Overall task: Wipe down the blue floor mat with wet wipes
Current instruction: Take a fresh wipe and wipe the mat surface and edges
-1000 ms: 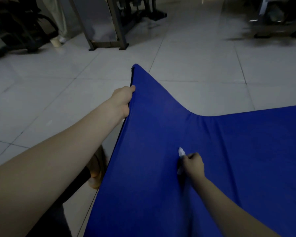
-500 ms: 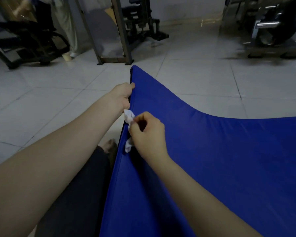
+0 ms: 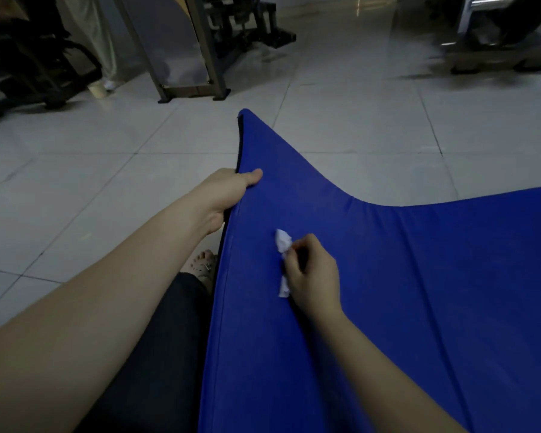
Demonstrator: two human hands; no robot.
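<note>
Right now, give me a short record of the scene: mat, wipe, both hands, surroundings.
mat: blue, left edge lifted off the floor
left hand: grips the raised edge, thumb on top
right hand: holds the wipe against the mat's upper face
wipe: white, crumpled, sticking out above and below the fingers
floor: pale tiles
far side: metal frame, dark equipment

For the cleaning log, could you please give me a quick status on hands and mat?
Left hand grips lifted edge of blue mat. Right hand holds crumpled wipe against mat face. Nothing blocking the wiping path.
</note>
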